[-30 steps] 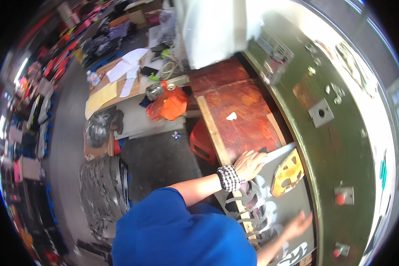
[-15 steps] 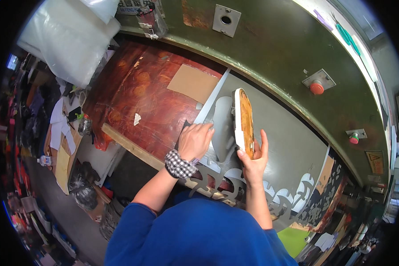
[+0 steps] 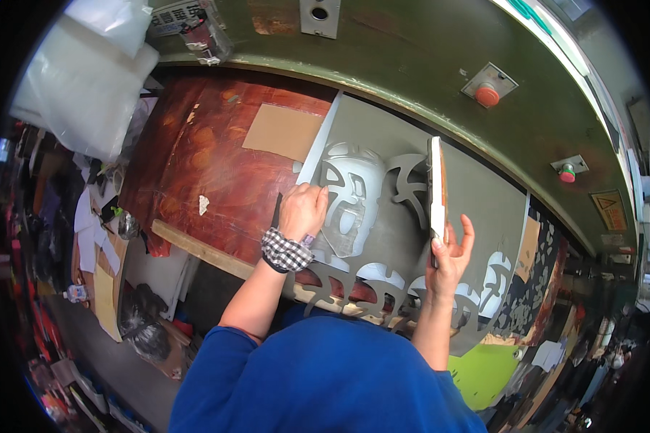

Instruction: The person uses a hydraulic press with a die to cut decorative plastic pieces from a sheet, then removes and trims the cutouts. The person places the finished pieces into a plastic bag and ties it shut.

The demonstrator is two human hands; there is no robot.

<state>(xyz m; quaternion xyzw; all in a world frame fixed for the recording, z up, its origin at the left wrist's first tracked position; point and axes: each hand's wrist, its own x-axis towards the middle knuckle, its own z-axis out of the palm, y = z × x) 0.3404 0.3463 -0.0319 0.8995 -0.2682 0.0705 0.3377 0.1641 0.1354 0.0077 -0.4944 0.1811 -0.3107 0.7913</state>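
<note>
Your left hand (image 3: 302,209) is curled, fingers down, on the left part of the grey cut-out sheet (image 3: 397,216), at the pale shape cut near its left edge; it presses rather than grips, as far as the view shows. A checked wristband (image 3: 285,250) sits on that wrist. Your right hand (image 3: 449,252) grasps the lower end of a thin flat board (image 3: 435,189), stood on edge at centre-right of the frame, thumb on one face and fingers spread behind.

Judgement: the board looks stiff and light; held by one end it can swing, so grip nearer its middle. The sheet looks thin and flexible, its narrow cut bridges easily bent or torn; handle it flat, by the solid margins.

The sheet lies on the reddish-brown table (image 3: 209,166), centre frame. Above it curves a green machine body (image 3: 412,65) with red buttons (image 3: 487,94).
</note>
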